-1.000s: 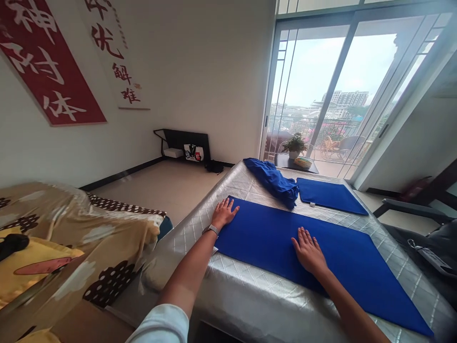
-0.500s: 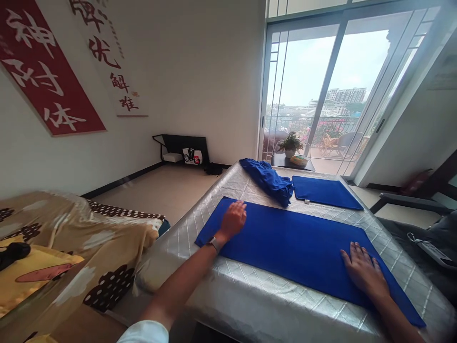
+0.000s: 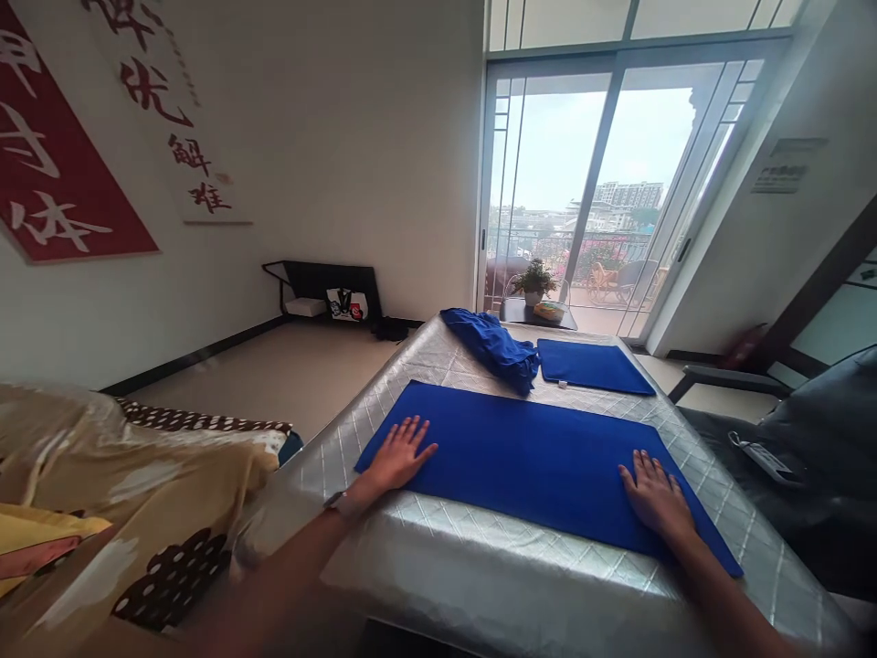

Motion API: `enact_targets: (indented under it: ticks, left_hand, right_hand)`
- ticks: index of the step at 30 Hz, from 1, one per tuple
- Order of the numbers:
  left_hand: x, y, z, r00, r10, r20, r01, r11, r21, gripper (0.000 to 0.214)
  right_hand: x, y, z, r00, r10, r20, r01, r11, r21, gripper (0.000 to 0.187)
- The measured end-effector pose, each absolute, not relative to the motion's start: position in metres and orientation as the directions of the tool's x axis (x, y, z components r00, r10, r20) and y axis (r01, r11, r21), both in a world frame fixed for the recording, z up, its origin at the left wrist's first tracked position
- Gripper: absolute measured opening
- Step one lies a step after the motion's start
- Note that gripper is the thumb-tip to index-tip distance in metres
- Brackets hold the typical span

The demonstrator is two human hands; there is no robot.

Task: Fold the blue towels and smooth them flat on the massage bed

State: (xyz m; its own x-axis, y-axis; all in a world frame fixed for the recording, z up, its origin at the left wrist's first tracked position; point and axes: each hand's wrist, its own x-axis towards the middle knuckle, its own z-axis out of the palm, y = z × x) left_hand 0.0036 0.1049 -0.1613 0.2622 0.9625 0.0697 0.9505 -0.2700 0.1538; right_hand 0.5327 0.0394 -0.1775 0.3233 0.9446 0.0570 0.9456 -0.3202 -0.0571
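A long blue cloth (image 3: 541, 461) lies spread flat across a silver quilted table top (image 3: 480, 567). My left hand (image 3: 397, 454) rests palm down on the cloth's near left corner, fingers stretched out. My right hand (image 3: 656, 498) lies flat on the cloth's near right end, fingers apart. Neither hand holds anything. Farther back lie a crumpled blue cloth (image 3: 494, 345) and a smaller folded blue cloth (image 3: 593, 366).
A patterned beige blanket (image 3: 130, 493) covers furniture at the left. A dark seat with a remote control (image 3: 764, 459) stands at the right. Sliding glass doors (image 3: 589, 192) and a potted plant (image 3: 534, 281) are behind the table. Red and white banners hang on the left wall.
My left hand slid from the cloth's far left edge to its near left corner. My right hand moved from the middle out to the right end. The view shifted right.
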Motion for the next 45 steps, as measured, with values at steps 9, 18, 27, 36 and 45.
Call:
enact_targets:
  ticks: [9,18,27,36,45]
  left_hand:
    - [-0.057,0.090,-0.174,0.157,0.984,0.082,0.977,-0.167,0.131,0.082]
    - [-0.055,0.084,-0.167,0.134,0.990,0.042,0.983,-0.138,0.118,0.087]
    - [-0.059,0.085,-0.158,0.107,0.994,-0.021,0.988,-0.104,0.110,0.088]
    - [0.147,0.105,-0.130,0.654,0.755,0.045,0.723,-0.642,0.257,0.083]
    - [0.138,0.201,-0.149,0.498,0.866,0.047,0.832,-0.492,0.257,0.073]
  right_hand:
    - [0.580,0.029,-0.167,0.363,0.923,0.132,0.932,-0.360,-0.043,0.074]
    - [0.340,0.034,-0.144,-0.128,0.990,0.063,0.982,0.135,-0.132,0.070]
    - [0.496,0.001,-0.191,0.051,0.995,0.091,0.998,-0.054,0.034,0.073]
    - [0.608,-0.015,-0.239,0.117,0.952,0.282,0.992,-0.101,-0.071,0.073]
    - [0.598,-0.022,-0.226,0.086,0.943,0.321,0.988,-0.040,-0.149,0.088]
